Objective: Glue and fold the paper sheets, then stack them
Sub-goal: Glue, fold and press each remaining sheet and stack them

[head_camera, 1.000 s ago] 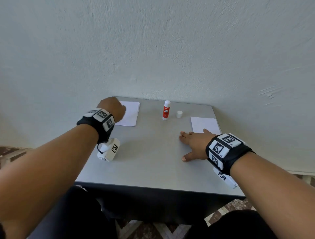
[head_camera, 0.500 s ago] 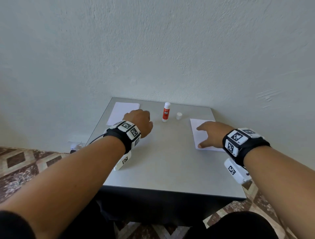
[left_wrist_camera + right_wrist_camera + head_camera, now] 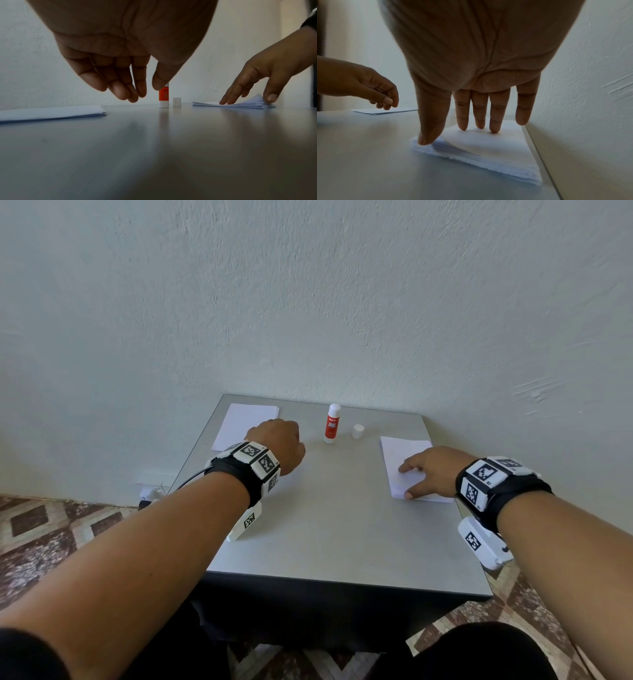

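Pressing down on the paper stack (image 3: 404, 460) at the table's (image 3: 335, 529) right side, the right hand (image 3: 433, 474) is lying with its fingers (image 3: 479, 115) straight on the top sheet while the thumb (image 3: 429, 128) is working at the near left corner, where the top sheets are curling up off the pile. It is not yet gripping a sheet. The left hand (image 3: 279, 445) is hovering above the table's left middle with fingers loosely curled and holding nothing (thumb and fingertips close together but apart). The glue stick (image 3: 332, 423) is standing upright and uncapped just beyond and to the right of that left hand, its cap (image 3: 358, 431) beside it, so the left hand is the nearer one for the glue. The folded pile (image 3: 245, 422) is lying at the far left corner. The sheet should come leftward toward the centre.
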